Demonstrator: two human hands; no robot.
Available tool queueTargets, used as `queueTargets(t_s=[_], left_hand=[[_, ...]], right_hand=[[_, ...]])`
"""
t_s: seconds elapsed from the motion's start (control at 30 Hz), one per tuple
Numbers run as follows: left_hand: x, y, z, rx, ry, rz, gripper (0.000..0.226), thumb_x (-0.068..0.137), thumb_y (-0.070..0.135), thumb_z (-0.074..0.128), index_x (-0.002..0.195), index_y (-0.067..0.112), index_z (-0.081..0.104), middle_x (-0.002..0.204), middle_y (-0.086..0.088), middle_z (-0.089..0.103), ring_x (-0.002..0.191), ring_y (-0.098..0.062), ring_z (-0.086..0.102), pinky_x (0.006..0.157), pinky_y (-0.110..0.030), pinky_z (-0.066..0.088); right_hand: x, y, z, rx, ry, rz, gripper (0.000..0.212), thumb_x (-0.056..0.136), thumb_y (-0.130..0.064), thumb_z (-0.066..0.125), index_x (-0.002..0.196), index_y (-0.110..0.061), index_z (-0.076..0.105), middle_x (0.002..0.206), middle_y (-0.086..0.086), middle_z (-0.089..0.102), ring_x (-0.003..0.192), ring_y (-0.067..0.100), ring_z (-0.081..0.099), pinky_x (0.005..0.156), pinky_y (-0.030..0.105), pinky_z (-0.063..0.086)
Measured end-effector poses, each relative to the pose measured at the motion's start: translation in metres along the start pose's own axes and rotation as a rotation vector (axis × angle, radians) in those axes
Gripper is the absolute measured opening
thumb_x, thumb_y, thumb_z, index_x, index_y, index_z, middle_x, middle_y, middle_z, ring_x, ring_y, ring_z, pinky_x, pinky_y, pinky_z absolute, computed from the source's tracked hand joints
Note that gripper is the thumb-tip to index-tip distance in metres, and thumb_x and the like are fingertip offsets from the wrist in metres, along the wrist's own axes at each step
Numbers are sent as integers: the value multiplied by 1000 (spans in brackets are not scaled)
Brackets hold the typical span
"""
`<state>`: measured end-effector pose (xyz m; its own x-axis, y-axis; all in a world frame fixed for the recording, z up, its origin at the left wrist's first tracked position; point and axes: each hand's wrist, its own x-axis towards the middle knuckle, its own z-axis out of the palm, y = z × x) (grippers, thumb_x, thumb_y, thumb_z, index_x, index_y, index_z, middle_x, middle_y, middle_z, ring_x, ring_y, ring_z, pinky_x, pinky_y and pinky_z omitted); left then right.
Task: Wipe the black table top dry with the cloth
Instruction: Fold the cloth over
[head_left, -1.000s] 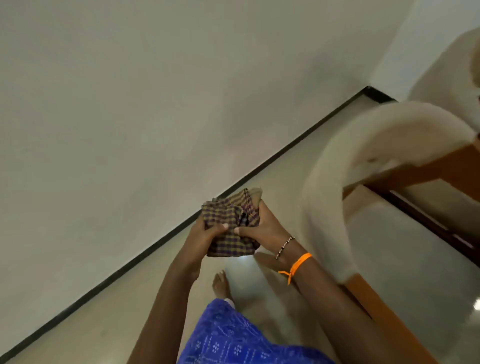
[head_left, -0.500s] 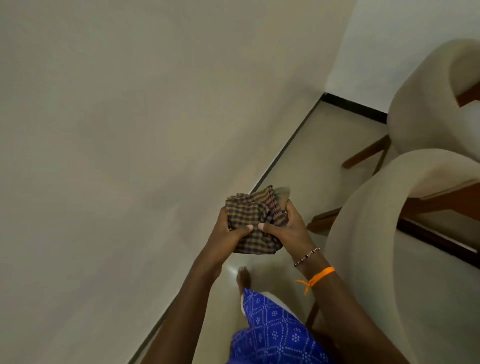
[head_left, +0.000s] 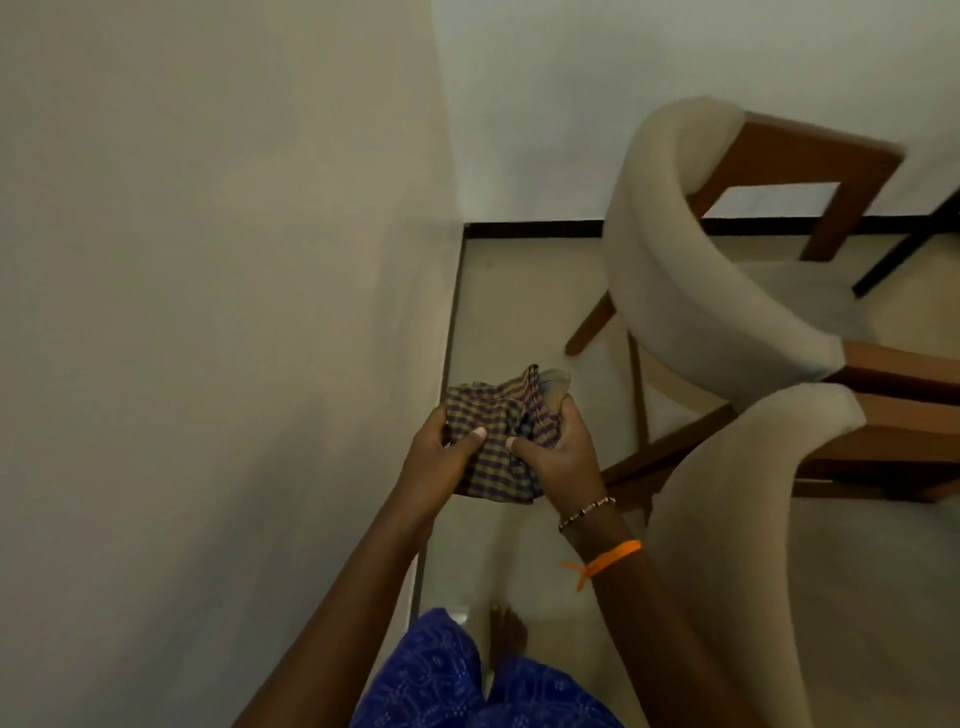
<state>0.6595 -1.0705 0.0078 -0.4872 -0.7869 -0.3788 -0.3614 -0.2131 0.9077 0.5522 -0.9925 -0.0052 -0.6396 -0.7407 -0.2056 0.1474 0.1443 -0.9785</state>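
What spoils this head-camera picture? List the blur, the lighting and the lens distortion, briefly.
Head view: dim, warm, even light, no glare. The near chair back and far chair are soft and smeared. Wide-angle bending curves the wall corner and the black skirting. The checked cloth, held by the left hand and right hand, is sharpest. The black table top is not in view.
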Motion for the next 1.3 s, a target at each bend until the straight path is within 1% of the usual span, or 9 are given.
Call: queueTargets(t_s=[0.13,0.4,0.6,0.83,0.93,1.03,1.13,1.23,1.3], left_hand=[[75,22,7,-57,-49,-50,26,93,21,52,119,21,54,107,0,63,88,-5,60,62,-15,46],[273,94,-5,-156,29,3,27,94,25,49,118,13,55,105,-2,61,89,-11,59,63,-18,48],[415,163,-7,-75,-37,15,22,93,24,49,112,15,55,96,3,58,79,-2,55,59,-16,43],[553,208,46,-2,-176,-64,25,94,22,46,119,20,46,90,11,51,79,0,51,53,-13,40],[620,235,81,-10,-222,-69,29,92,22,49,121,19,44,93,9,53,78,-1,53,47,-11,44],[681,275,120,6,-253,-183,19,90,26,56,106,18,50,96,2,57,77,-8,56,55,-22,47],[736,315,153,-3,-406,-277,15,85,27,64,94,15,63,97,-5,68,82,-19,65,62,-28,53],[783,347,193,24,-492,-280,23,80,25,69,97,11,67,100,-7,70,88,-22,67,71,-30,54],[805,366,228,86,-547,-248,29,79,25,70,104,11,66,105,-9,70,92,-23,66,81,-34,53]], right_hand=[[57,-11,7,24,132,13,47,75,11,64,117,-5,50,112,8,62,102,19,60,92,37,52],[253,-57,46,41,121,-26,41,80,13,59,111,-11,49,104,2,59,86,2,58,71,11,53],[391,-99,59,9,177,17,43,81,9,60,120,-4,48,113,8,57,103,19,56,90,33,50],[539,-103,22,102,299,135,38,86,4,55,122,-5,47,109,4,57,95,14,56,74,16,49],[610,-106,-4,207,366,155,30,87,3,53,114,-8,50,107,6,58,94,16,57,73,19,49],[678,-120,-38,273,399,162,22,88,1,53,106,-12,54,104,7,61,89,15,60,71,22,51],[735,-143,-76,325,416,118,20,90,-2,52,106,-12,58,104,7,64,91,16,63,76,25,54],[775,-155,-117,426,457,169,22,93,-11,50,113,-6,59,110,12,64,100,24,62,88,37,51],[795,-154,-143,521,477,171,19,92,-13,53,109,-9,62,108,9,66,99,22,65,86,36,54]])
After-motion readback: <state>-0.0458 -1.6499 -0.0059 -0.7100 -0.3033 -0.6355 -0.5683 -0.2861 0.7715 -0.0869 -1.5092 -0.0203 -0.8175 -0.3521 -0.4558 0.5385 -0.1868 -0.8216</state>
